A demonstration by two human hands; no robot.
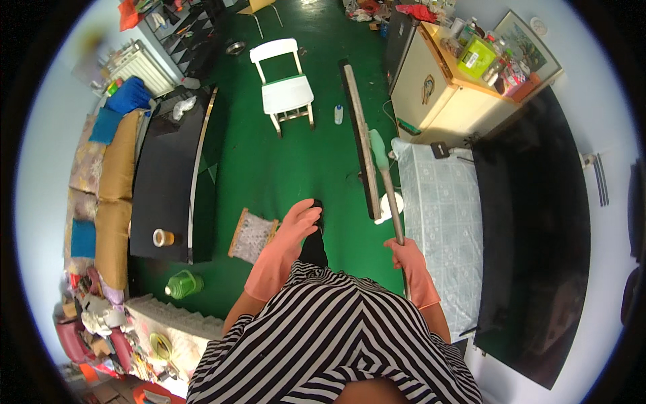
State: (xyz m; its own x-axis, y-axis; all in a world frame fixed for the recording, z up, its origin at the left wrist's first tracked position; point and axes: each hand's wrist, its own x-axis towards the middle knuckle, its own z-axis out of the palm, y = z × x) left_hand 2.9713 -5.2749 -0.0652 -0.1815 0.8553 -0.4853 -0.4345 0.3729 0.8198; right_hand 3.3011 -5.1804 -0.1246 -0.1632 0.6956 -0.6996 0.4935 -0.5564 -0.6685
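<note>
A pink rubber glove covers my left hand [291, 234], which is held up in front of my body with fingers loosely stretched and nothing in them. My right hand [408, 259], gloved the same way, is wrapped around the metal pole of a floor squeegee [393, 202]. The squeegee's long, dark-edged head is lifted ahead of me, joined to the pole by a pale green piece. Below my left hand, a small wooden-framed stool [252, 236] with a woven seat is on the green floor. A white bottle [338, 114] stands left of the squeegee head.
A white chair [288, 94] stands ahead. At left are a black low table [168, 148] with a cup [163, 238], a sofa [114, 222] and a green jug [184, 285]. A cloth-covered cabinet [441, 222], a large black screen [538, 236] and a cream fridge [431, 81] line the right.
</note>
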